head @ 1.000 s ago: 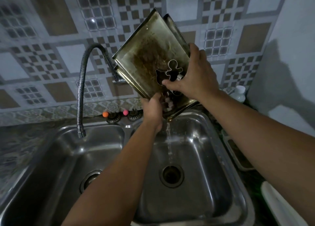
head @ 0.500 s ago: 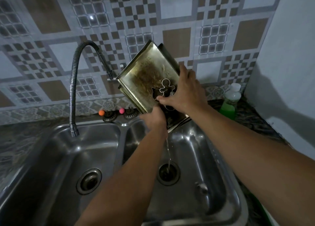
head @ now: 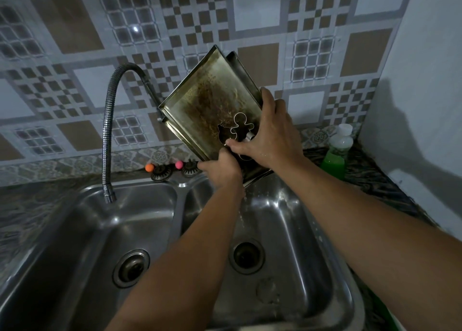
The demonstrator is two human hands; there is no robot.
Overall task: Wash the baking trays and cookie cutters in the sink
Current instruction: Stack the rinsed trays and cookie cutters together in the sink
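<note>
Two stacked baking trays (head: 212, 100) are held steeply tilted above the right basin of a double steel sink (head: 322, 263), their lower corner pointing down toward the basin, and a thin trickle of water falls from that corner toward the drain (head: 247, 255). The front tray's inner face is browned with baked-on residue; the second tray shows only as an edge behind its right side. A gingerbread-man cookie cutter (head: 241, 127) rests against the front tray's stained face, with another cutter (head: 224, 133) of unclear shape just to its left. The right hand (head: 268, 130) wraps the trays' right edge, its fingers closed on the trays and its thumb pressing across the cutters' lower part. The left hand (head: 221, 168) grips the trays' lower edge from beneath, its fingers closed on it. A flexible metal faucet (head: 110, 120) arches over the left basin, no water at its spout. Behind the sink sit two strainer plugs (head: 161, 173) with orange and pink knobs. A bottle of green dish soap (head: 336, 153) stands on the dark patterned counter (head: 375, 180) to the right, well apart from the trays.
</note>
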